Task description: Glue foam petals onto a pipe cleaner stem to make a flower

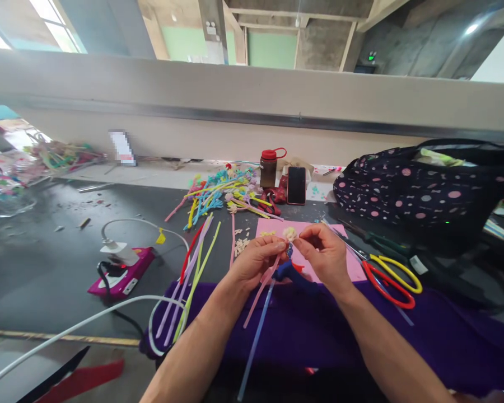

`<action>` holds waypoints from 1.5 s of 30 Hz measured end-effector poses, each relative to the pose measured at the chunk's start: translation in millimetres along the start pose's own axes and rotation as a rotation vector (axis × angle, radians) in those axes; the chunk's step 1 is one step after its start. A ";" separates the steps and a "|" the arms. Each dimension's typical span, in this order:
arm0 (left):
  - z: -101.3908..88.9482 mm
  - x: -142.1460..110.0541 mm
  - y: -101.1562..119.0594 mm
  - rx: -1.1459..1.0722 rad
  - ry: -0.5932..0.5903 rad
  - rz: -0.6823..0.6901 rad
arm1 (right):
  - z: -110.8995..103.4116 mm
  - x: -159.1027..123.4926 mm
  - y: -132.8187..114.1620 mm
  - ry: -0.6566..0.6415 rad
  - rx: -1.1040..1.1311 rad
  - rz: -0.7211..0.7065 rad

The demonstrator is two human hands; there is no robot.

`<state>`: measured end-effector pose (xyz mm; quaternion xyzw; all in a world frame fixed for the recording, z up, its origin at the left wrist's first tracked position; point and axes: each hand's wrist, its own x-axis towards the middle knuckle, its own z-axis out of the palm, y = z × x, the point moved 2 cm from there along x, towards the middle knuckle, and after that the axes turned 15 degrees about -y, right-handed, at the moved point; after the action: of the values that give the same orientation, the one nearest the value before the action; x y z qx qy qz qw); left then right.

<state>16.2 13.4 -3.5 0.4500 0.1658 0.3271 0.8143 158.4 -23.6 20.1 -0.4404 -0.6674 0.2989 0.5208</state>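
Note:
My left hand (256,258) is closed in a pinch around a pink stem (258,298) that slants down toward my lap. At its top sits a cream-coloured flower (289,233) made of small petals. Thumb and fingertips of my right hand (325,254) are pinched together at the flower's right edge; what lies between them is hidden. Just below the hands is a blue glue gun (296,275), with a translucent glue stick (255,342) reaching down from it. A pink sheet (353,266) lies under the hands, and loose cream petals (241,245) are scattered left of it.
Red- and yellow-handled scissors (397,280) lie right of the sheet. Coloured stems (193,274) and a magenta power strip (128,277) with cables are at left. Behind stand finished flowers (218,193), a bottle (269,170), a phone (296,186) and a patterned bag (407,190).

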 end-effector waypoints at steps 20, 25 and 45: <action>1.6 -0.5 1.0 -0.069 -0.069 -0.033 | -7.0 7.7 13.5 -0.004 0.281 0.066; 1.5 0.5 0.8 -0.069 -0.062 -0.037 | -6.0 6.1 14.8 -0.003 0.230 0.052; 1.7 0.9 1.0 -0.049 -0.027 -0.055 | -13.8 7.0 14.5 0.057 0.191 0.057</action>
<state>17.5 13.3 -1.7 0.4294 0.1590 0.3023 0.8360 175.1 -11.8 14.5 -0.4158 -0.6078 0.3633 0.5706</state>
